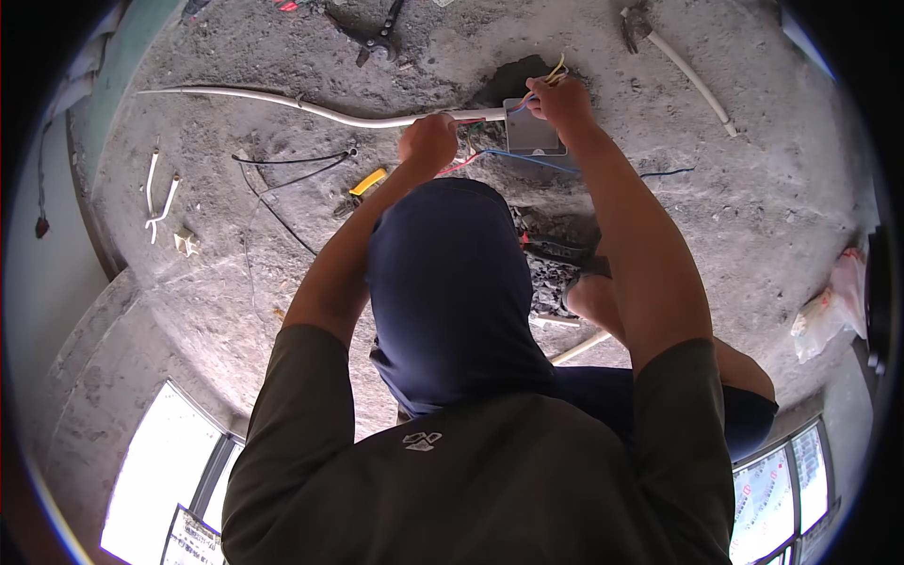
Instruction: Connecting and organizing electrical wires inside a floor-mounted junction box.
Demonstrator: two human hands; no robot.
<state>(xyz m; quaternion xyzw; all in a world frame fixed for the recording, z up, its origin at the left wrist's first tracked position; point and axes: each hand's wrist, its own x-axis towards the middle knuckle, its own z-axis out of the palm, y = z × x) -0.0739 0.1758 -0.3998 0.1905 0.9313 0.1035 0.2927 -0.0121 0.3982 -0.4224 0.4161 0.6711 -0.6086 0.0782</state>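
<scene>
A white conduit pipe (348, 121) runs across the rough concrete to a grey square electrical box (535, 137). My left hand (429, 143) is closed at the pipe, a short way left of the box; its fingertips are partly hidden. Above the box my right hand (562, 104) pinches several coloured electrical wires (557, 72), whose yellow ends stick up past the fingers. A red wire (460, 165) and a blue wire (532, 159) lie loose just below the box. Left of my left forearm lies a yellow-handled tool (368, 182), its kind unclear.
Pliers (379, 45) lie at the far middle, a hammer (683, 75) at the far right. Black cable (301, 160) and short white pipe pieces (153, 193) are on the left. Rubble (551, 282) sits near my knee; a plastic bag (829, 306) stands at the right edge.
</scene>
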